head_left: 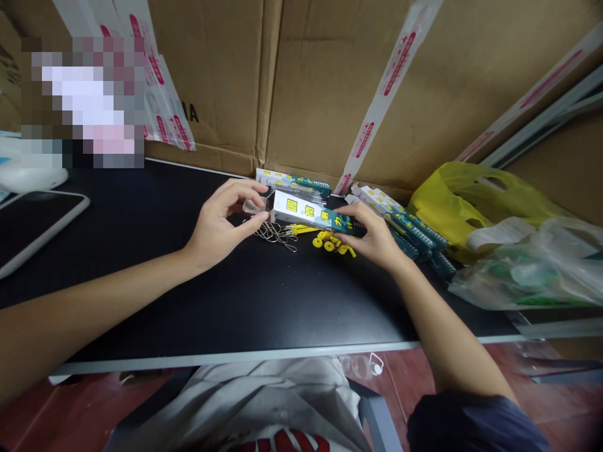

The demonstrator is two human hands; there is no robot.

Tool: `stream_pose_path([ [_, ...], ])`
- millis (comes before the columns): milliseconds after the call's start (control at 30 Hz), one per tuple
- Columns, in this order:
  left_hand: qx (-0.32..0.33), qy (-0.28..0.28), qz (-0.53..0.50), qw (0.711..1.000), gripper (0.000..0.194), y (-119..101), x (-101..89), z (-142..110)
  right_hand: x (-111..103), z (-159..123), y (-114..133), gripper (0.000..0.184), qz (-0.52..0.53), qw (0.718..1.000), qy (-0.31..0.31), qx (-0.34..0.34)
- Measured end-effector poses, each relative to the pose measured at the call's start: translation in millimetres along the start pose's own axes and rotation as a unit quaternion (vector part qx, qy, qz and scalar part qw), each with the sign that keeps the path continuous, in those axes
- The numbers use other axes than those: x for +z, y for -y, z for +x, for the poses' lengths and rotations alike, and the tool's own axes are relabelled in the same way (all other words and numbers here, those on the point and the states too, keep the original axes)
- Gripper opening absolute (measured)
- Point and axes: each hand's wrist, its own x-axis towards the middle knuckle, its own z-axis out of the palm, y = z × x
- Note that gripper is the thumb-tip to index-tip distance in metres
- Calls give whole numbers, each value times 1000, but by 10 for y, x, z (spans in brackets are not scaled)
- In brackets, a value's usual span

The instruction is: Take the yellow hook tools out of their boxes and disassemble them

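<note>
Above the black table [198, 295] I hold a long narrow box [308, 213], white and teal with yellow print. My right hand [374, 238] grips its right end. My left hand [223, 220] pinches the open flap at its left end between thumb and fingers. Under the box lie a bunch of metal clips [276, 232] and several yellow plastic pieces [332, 243] on the table.
More boxes of the same kind lie behind [294, 182] and in a pile to the right [405, 226]. A yellow plastic bag [475, 201] and a clear bag [527, 270] sit at the right. Cardboard walls [306, 81] stand behind. A tablet [32, 226] lies at the left.
</note>
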Motion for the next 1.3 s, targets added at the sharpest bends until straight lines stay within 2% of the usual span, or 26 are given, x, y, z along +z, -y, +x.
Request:
stream_pose_path([
  [100,25,0,55,998,4,-6,-16,2,2,-2,-3,34,-1,1000,1,2],
  [233,38,8,103,994,10,25,-37,17,-5,-2,-12,34,-6,1000,1,-4],
  [400,110,50,140,983,18,113,-48,18,-46,10,-3,34,-32,999,-8,-9],
  [533,147,42,162,975,21,125,-51,3,-74,19,5,33,-42,999,-13,-15],
  [700,141,27,179,973,37,104,-59,18,-85,19,-9,33,-43,999,-14,-26],
  [800,153,47,172,972,42,130,-62,33,-79,14,-6,33,-40,999,-9,-32],
  [1100,164,98,152,970,30,142,-70,31,-11,-6,19,32,-18,999,11,-36],
  [1300,134,103,167,971,28,127,-58,11,-11,-4,6,32,-19,999,12,-31],
])
